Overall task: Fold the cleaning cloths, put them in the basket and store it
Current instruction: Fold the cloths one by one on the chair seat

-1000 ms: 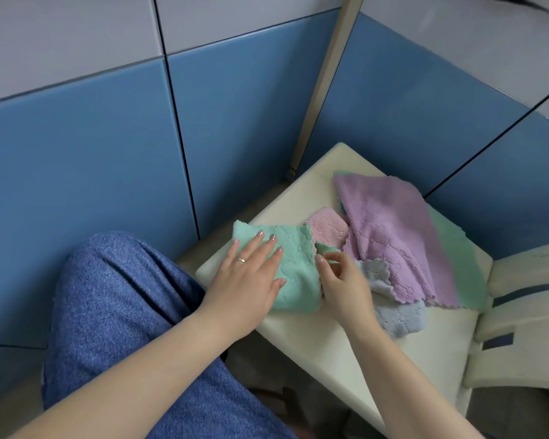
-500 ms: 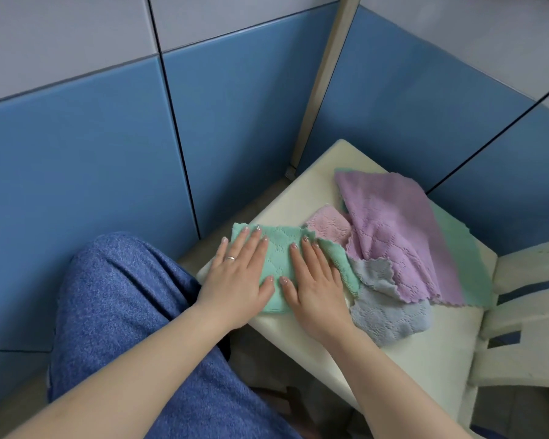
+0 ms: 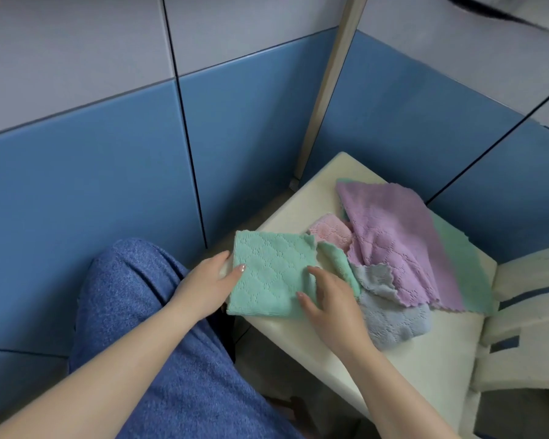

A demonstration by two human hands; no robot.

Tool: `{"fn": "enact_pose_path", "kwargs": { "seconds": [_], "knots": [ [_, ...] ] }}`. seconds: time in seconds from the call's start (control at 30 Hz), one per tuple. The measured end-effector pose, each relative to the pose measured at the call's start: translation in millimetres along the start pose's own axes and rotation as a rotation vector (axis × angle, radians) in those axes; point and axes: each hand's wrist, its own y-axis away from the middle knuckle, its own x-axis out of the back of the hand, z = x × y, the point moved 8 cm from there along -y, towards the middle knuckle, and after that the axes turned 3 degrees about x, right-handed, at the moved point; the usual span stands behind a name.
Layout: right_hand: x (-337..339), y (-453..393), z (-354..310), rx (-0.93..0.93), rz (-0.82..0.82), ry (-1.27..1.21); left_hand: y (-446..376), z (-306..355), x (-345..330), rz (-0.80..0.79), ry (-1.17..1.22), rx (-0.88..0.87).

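Note:
A folded mint-green cloth (image 3: 271,274) lies at the near left corner of the cream chair seat (image 3: 425,372). My left hand (image 3: 208,285) grips its left edge, thumb on top and fingers underneath. My right hand (image 3: 328,301) holds its right edge, fingers curled on the cloth. To the right lies a loose pile: a purple cloth (image 3: 396,239) on top, a pink cloth (image 3: 330,232) peeking out, a grey-blue cloth (image 3: 390,315) in front and another mint cloth (image 3: 460,264) beneath. No basket is in view.
The chair's slatted back (image 3: 526,331) is at the right edge. Blue and grey wall panels (image 3: 235,137) close in behind and left of the seat, meeting at a beige corner strip (image 3: 327,90). My knee in blue trousers (image 3: 146,327) is just left of the seat.
Both hands pressed flat on the folded mint cloth half a second ago. Now they have slid to its left and right edges and taken hold of it.

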Motion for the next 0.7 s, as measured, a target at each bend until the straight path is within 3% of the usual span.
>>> {"fn": "enact_pose_path", "kwargs": {
  "seconds": [0.23,0.4,0.7],
  "knots": [
    [-10,-7,-9,-0.151,0.053,-0.365,3,-4,15,0.089,0.316,0.075],
    [-19,-5,-16,-0.322,0.065,-0.891,15,6,31,0.209,0.402,0.042],
    [46,-37,-90,-0.184,0.042,-1.091,44,69,120,0.309,0.649,-0.151]
  ]
}}
